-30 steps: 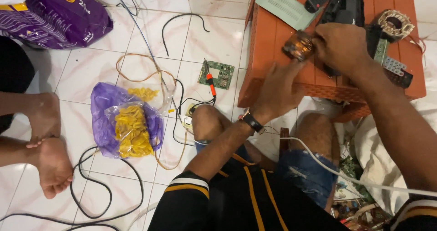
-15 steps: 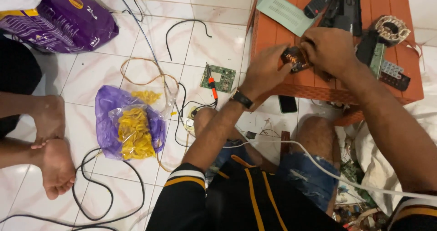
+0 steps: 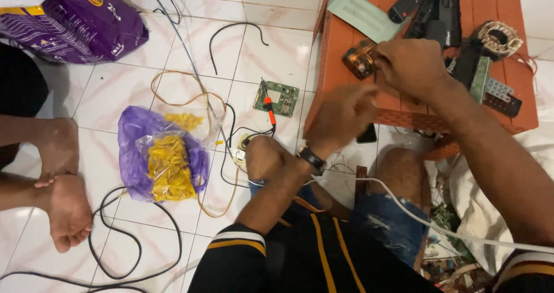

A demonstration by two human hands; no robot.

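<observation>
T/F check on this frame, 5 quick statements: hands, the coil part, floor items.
1. The right hand holds a small amber-wrapped coil part over the orange table. True.
2. The left hand grips the coil part too. False: it is blurred, below the part, apart from it.
3. A green circuit board lies on the white tile floor, an orange-handled tool across it. True.
4. The purple bag by the cables holds blue pieces. False: the pieces are yellow.
5. The remote controls lie on the floor. False: they lie on the orange table.
</observation>
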